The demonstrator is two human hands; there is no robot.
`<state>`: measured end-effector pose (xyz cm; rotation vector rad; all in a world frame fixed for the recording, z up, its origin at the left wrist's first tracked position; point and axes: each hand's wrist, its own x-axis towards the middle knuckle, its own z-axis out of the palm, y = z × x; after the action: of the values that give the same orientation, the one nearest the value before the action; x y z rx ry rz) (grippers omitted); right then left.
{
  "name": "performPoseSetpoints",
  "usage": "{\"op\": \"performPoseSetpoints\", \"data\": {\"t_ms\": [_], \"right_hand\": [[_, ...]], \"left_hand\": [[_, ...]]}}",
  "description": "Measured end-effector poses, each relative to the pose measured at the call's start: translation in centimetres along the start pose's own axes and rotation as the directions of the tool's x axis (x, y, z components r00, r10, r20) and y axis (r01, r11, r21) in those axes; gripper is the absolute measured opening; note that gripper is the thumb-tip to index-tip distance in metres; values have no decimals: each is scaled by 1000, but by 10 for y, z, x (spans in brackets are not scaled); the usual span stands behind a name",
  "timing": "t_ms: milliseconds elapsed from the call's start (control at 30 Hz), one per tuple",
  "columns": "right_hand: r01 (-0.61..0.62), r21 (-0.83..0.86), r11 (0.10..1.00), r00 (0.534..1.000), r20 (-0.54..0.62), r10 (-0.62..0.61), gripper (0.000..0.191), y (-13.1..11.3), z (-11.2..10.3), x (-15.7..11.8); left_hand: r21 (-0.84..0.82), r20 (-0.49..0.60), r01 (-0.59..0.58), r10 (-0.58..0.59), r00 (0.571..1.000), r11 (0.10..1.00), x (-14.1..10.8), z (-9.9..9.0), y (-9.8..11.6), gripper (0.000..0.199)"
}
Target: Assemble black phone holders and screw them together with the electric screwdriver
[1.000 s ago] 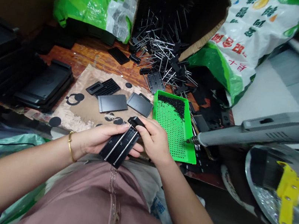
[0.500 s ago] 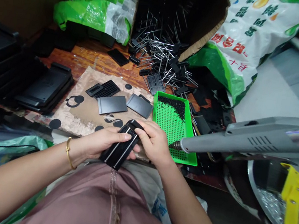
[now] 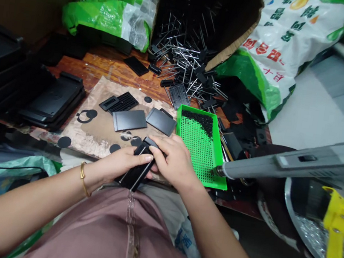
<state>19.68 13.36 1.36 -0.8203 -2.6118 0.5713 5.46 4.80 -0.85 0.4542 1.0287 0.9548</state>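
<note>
A black plastic piece (image 3: 134,175) with metal rods along it is held close to my body, tilted. My left hand (image 3: 121,162) grips its left side, with the thumb across the rods. On its upper right end lies my right hand (image 3: 174,159), fingers wrapped round the edge. Two grey-black plates, one left (image 3: 129,120) and one right (image 3: 160,121), rest on the cardboard sheet (image 3: 93,134) beyond my hands. Beside them is a ribbed black part (image 3: 124,102). The green tray (image 3: 197,150) holding small black screws stands right of my right hand.
A grey electric screwdriver (image 3: 267,162) extends over the tray's right edge. Metal rods and black parts (image 3: 185,62) spill from a cardboard box (image 3: 232,47). Stacked black parts (image 3: 50,98) stand at left. A bowl (image 3: 310,240) with small shiny pieces is at right.
The screwdriver has swung right and down, away from my right hand. My right hand has shifted slightly left, covering more of the black piece, which has tilted a little.
</note>
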Motion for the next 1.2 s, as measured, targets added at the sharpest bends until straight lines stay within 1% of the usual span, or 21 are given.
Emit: {"op": "performPoseSetpoints", "data": {"t_ms": [167,233,300,367,433,500,633,733,867,933,1067,1200], "right_hand": [[-19,-60,998,988,150,27,29,-11,-13,7],[-53,-94,994,977,200,71,29,-17,-19,11],[-95,-140,986,963,239,127,28,-21,-23,13],[-110,-159,981,956,252,149,27,-23,-24,13],[-107,-131,986,960,244,136,27,-21,-22,12],[-91,-63,994,971,216,102,27,-17,-18,9],[6,99,995,995,97,-16,29,-6,-7,3],[39,183,982,998,40,-48,33,0,-3,0],[-10,299,954,995,93,-18,37,4,-2,-1],[-26,345,938,994,111,-13,37,6,-2,0],[-6,339,941,994,103,-31,38,7,0,2],[16,319,948,994,96,-49,38,9,2,1]], "left_hand": [[72,-18,0,2,1000,997,-1,3,0,39],[74,-17,3,-1,1000,997,-1,5,1,43],[58,-16,12,-11,1000,998,-1,6,2,43],[40,-8,25,-24,1000,999,-1,7,3,41],[31,13,35,-35,999,999,-2,6,4,37],[29,47,44,-45,998,999,-1,3,4,33],[11,108,73,-73,991,997,0,-4,4,29],[-4,129,83,-82,988,997,0,-6,4,28],[32,128,101,-104,986,994,-2,-5,6,33],[18,100,97,-99,990,995,-2,-3,6,36],[4,23,97,-97,995,995,-2,-1,4,36],[3,16,85,-85,996,996,-1,-2,3,36]]}}
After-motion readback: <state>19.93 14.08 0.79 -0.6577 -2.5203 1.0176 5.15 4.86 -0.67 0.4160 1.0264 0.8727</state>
